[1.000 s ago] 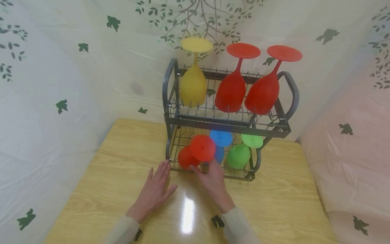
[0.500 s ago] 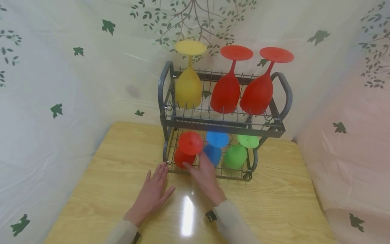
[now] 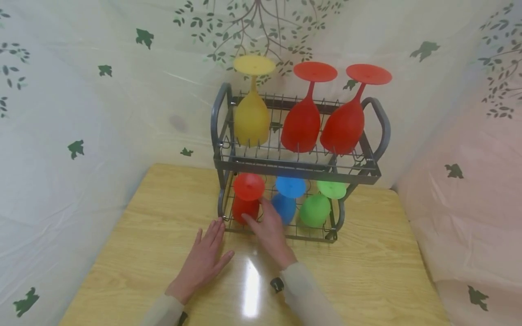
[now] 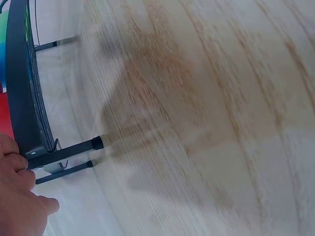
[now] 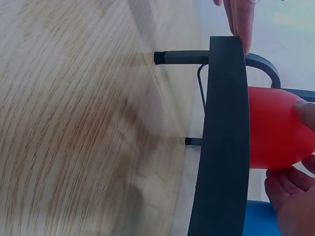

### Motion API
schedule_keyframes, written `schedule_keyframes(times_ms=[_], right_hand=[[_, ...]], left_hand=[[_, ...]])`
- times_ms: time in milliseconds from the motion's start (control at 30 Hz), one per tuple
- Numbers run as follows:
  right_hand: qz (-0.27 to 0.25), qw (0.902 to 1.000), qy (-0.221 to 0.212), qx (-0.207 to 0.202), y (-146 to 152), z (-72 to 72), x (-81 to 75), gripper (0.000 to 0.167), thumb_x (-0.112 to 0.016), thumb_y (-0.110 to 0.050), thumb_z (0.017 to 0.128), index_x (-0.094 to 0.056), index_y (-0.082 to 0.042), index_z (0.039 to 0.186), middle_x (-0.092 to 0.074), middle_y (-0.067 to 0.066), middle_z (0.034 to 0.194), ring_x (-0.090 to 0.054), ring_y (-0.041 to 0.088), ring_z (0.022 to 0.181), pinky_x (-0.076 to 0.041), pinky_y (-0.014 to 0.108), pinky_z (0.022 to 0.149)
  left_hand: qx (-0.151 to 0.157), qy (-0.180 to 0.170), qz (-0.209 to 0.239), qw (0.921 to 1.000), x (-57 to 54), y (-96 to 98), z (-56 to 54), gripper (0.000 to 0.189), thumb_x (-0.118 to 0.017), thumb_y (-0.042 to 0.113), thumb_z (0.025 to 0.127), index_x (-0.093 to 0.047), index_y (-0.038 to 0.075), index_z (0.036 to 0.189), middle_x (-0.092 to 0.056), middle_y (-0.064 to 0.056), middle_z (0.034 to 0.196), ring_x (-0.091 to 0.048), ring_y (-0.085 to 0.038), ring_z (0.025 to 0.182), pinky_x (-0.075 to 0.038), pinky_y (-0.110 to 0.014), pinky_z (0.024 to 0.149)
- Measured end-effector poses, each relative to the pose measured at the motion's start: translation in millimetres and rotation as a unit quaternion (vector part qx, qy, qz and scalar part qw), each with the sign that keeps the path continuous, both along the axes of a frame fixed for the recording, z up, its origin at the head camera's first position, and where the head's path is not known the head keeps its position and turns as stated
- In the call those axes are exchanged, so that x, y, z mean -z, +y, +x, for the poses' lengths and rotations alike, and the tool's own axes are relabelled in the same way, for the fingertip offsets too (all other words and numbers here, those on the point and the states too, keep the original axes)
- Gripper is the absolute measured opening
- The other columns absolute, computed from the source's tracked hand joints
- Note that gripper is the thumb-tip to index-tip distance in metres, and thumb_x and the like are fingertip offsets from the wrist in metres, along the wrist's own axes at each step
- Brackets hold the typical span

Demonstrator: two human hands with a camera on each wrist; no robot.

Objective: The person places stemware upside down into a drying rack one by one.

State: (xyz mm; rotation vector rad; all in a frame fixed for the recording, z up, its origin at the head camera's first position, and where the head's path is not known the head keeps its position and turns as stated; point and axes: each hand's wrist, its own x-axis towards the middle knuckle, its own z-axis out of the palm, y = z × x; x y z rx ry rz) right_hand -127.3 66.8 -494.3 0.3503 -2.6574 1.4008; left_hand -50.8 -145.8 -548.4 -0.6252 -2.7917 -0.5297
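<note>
My right hand (image 3: 272,233) holds an upside-down red plastic wine glass (image 3: 249,186) by its bowl, thumb on one side and fingers on the other. The glass stands at the left of the lower tier of a dark two-tier dish rack (image 3: 297,168). In the right wrist view, the red bowl (image 5: 275,128) sits behind the rack's front bar (image 5: 224,132). My left hand (image 3: 200,262) touches the rack's front left corner with its fingertips, fingers extended. Beside the held glass, a blue wine glass (image 3: 284,208) and a green one (image 3: 315,210) also stand inverted.
On the upper tier stand an inverted yellow wine glass (image 3: 252,120) and two red ones, the right-hand red glass (image 3: 344,129) leaning. A wood-grain table (image 3: 367,271) carries the rack. Pale leaf-patterned sheets (image 3: 122,90) hang behind and at both sides.
My right hand has moved left with the red wine glass, away from the blue one, and the glass is now more upright. The left hand stays at the rack corner. The view has shifted slightly.
</note>
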Motion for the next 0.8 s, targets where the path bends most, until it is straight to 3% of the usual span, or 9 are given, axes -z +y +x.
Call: schedule_keyframes(times_ms=[800], right_hand=[[0.024,0.9996,-0.009,0.013,-10,-6.2,9.1,0.07,-0.08,-0.027,0.092,-0.047,-0.011,0.152,-0.058,0.011,0.148,-0.056,0.03,0.135,-0.048,0.05,0.11]], left_hand=[[-0.007,-0.019,0.008,0.9998,3.1,-2.4,0.5,0.079,-0.059,0.046,0.102,-0.036,-0.008,0.155,-0.026,-0.021,0.167,-0.026,-0.04,0.153,-0.024,-0.069,0.118]])
